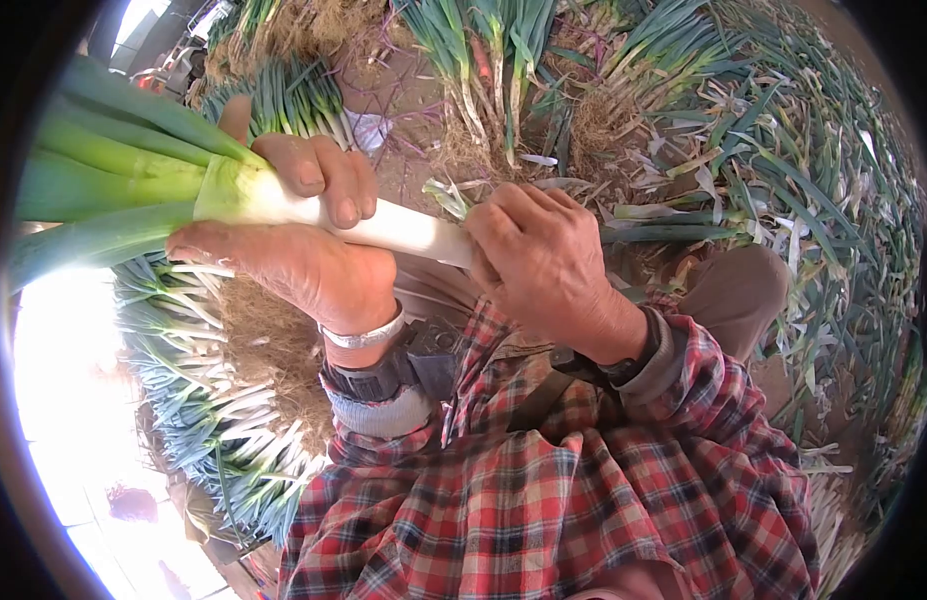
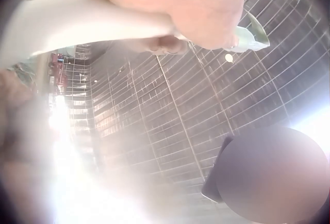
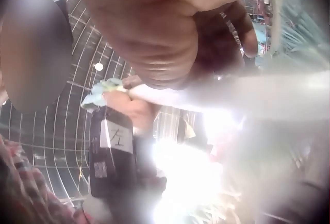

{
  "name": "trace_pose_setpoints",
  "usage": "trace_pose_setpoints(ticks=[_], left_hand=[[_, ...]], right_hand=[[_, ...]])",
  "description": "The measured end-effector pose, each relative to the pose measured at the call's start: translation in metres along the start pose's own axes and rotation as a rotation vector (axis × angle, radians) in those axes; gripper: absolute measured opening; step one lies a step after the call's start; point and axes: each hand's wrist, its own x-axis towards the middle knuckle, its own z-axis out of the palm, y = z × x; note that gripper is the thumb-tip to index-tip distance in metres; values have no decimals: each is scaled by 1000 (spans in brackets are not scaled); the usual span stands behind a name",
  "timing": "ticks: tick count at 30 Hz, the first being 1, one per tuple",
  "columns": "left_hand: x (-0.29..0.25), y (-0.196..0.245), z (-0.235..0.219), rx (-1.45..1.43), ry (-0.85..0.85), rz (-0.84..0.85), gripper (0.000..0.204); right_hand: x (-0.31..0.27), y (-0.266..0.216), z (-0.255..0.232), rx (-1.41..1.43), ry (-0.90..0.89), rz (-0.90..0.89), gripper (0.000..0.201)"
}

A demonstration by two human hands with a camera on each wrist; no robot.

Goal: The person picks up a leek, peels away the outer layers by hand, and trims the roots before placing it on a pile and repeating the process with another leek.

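A thick leek (image 1: 413,232) lies across both hands in the head view, its green leaves (image 1: 103,180) fanning out to the left. The left hand (image 1: 313,230) grips the upper part of the white shaft, with the fingers bent over it and the thumb along its lower side. Curled fingers of the right hand (image 1: 548,260) close round the shaft's lower end and hide it. A small loose leaf piece (image 1: 445,198) shows beside the right knuckles. The pale shaft (image 2: 93,24) also crosses the left wrist view, and the right wrist view shows it blurred (image 3: 278,97).
Rooted leeks lie in a row (image 1: 253,410) at the left, with more bundles (image 1: 493,70) on the ground ahead. Leafy trimmings (image 1: 813,180) are heaped along the right side. The person's bent knee (image 1: 733,295) is to the right of the right hand.
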Motion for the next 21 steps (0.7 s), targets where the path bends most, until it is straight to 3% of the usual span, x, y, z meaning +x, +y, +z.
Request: trace_pose_setpoints(ticks=[2, 5, 6, 8, 11, 13, 15, 19, 21], left_hand=[[1, 2, 1, 13, 5, -8, 89], [5, 1, 3, 68, 87, 5, 89], [5, 0, 3, 113, 164, 24, 88], [5, -2, -2, 30, 143, -8, 88], [5, -5, -5, -36, 141, -48, 92], [3, -6, -3, -18, 161, -57, 98], [-3, -8, 2, -7, 53, -27, 84], [-3, -10, 6, -56, 23, -53, 85], [0, -11, 9, 139, 138, -10, 98]], right_hand=[[-4, 4, 3, 144, -22, 170, 18], [-10, 11, -7, 294, -39, 260, 17], [-9, 9, -8, 295, -40, 262, 17], [-5, 2, -9, 189, 43, 93, 19], [-4, 0, -9, 106, 54, -7, 22], [-5, 1, -11, 90, 17, -6, 23], [-7, 2, -13, 75, -19, -2, 23], [-10, 7, -14, 106, -34, 61, 19], [-10, 7, -13, 137, -8, 87, 18]])
